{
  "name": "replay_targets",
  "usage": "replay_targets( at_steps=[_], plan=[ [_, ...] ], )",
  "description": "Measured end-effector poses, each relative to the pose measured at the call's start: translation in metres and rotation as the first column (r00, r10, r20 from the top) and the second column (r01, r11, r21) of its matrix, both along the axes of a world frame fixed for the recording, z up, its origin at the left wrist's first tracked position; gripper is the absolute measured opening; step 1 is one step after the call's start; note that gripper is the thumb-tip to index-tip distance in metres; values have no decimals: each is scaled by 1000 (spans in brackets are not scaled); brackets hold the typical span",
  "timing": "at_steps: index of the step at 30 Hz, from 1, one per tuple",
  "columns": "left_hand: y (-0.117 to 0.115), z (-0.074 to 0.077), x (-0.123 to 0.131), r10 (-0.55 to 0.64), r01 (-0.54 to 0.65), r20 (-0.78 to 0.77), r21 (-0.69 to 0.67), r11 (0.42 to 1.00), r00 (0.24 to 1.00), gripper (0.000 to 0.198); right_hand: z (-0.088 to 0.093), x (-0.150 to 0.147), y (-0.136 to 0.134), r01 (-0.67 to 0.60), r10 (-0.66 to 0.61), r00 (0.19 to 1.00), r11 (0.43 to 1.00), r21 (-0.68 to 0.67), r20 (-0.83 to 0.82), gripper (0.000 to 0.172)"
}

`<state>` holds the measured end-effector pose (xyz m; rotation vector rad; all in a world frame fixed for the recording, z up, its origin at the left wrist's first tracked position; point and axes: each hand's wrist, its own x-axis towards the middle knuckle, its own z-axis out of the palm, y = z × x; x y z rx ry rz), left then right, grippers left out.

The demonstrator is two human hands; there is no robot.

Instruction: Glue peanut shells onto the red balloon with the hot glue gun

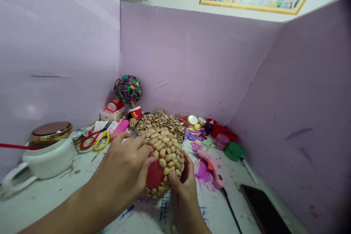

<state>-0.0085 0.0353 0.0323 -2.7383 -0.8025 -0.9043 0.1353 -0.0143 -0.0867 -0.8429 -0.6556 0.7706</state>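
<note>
Both my hands hold a red ball (154,176) partly covered with glued peanut shells (166,150), just above the paint-stained table. My left hand (124,170) wraps the ball's left side, fingers curled onto the bare red patch. From below right, my right hand (184,180) cups the ball, its thumb pressing on a shell at the lower edge. Behind the ball stands a metal tray (138,128) heaped with peanut shells.
A pink glue gun (212,166) lies right of the ball with its cord trailing. Red and yellow scissors (94,139), a white pot with a gold lid (49,150), a multicoloured ball on a stick (128,89), small jars (233,150) and a dark phone (264,210) surround it. Purple panels wall in the table.
</note>
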Motion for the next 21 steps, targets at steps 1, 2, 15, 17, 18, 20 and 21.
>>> replay_targets(
  at_steps=[1,2,15,17,18,20,21],
  plan=[
    [2,1,-2,-8,8,-2,-5,1000,1000,24,0,0,0,-2,2,1000,1000,2,-1,79],
    [3,2,-4,-21,21,-7,-14,1000,1000,25,1,0,0,-6,6,1000,1000,4,0,79],
    [15,4,2,-161,160,-9,-101,982,987,19,0,4,-1,-7,7,999,1000,-6,36,78],
    [16,3,2,-161,159,-6,-109,981,987,17,-1,4,-1,-8,8,999,1000,-1,42,77],
    [16,2,3,-161,160,0,-112,981,987,17,-1,4,0,-6,6,999,1000,1,45,77],
    [16,0,3,-167,168,18,-115,979,986,17,-2,5,0,2,-2,999,1000,4,52,77],
    [16,-1,3,-169,171,28,-116,978,985,17,-2,5,0,7,-7,999,1000,5,52,77]
  ],
)
